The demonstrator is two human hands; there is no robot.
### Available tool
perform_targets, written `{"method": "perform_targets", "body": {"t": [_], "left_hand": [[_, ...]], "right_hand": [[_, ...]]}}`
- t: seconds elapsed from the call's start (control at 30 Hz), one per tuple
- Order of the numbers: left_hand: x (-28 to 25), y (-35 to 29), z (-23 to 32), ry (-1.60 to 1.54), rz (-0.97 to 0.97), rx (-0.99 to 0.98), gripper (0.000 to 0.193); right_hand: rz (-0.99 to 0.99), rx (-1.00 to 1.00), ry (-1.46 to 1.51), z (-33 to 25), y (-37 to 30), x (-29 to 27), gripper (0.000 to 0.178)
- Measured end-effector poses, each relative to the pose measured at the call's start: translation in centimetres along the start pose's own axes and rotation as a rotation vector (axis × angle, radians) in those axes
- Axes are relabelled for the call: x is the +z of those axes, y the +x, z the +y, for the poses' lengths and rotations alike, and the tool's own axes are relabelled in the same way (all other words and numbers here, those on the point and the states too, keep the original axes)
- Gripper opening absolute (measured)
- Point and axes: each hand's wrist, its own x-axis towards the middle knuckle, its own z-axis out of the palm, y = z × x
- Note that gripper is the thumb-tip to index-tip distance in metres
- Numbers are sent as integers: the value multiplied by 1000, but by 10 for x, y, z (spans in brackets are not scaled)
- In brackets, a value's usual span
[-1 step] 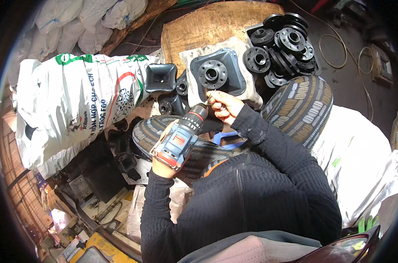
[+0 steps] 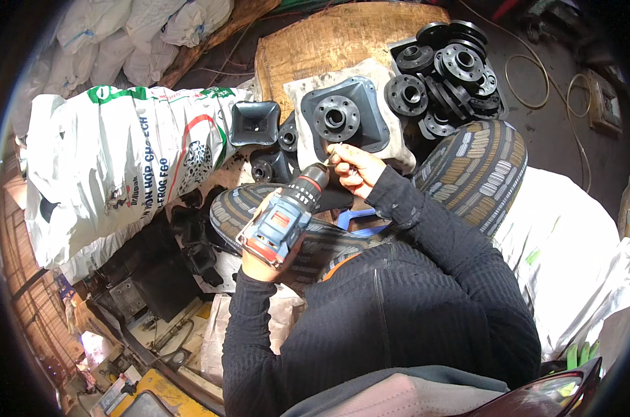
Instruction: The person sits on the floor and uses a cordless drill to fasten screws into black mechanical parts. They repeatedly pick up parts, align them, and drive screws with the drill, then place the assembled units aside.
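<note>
Head view, L to R: what's where?

– L hand (image 2: 261, 265) curls round the drill (image 2: 280, 226), fingers mostly hidden; chuck (image 2: 313, 178) nr 1 flanged part (image 2: 350, 121) on a pale pad (image 2: 400, 149); R hand (image 2: 357, 171) has thumb & fingertips pinched together just ahead of it, contents too small to ID; flange pile (image 2: 461, 64) far R.

– Risks?

– Accidental trigger squeeze could spin chuck & nip R fingertips; loose pinch could drop anything held.

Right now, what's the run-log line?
Left hand: holding drill | right hand: at drill's front end, contact unclear | black flanged part: resting on pale pad
</note>
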Motion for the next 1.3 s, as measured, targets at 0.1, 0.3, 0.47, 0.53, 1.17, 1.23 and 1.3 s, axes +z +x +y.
{"method": "perform_targets", "body": {"t": [0.1,0.3,0.47,0.53,1.17,1.23,1.3], "left_hand": [[13,-4,-12,-318,26,-157,25],[9,25,-24,-744,61,-605,26],[-6,70,-46,-680,60,-520,32],[-6,85,-51,-694,67,-484,37],[-33,143,-40,-478,-210,-484,34],[-28,146,-47,-515,-204,-389,27],[-26,147,-46,-516,-212,-419,26]], "right_hand": [[9,-38,-9,-6,2,3,24],[415,-272,-358,-35,4,-41,32],[707,-593,-865,-45,35,-48,41],[783,-536,-1059,-49,37,-47,47],[400,-587,-545,-59,48,-21,20],[433,-641,-588,-56,53,-23,19],[494,-650,-667,-55,56,-26,23]]}}
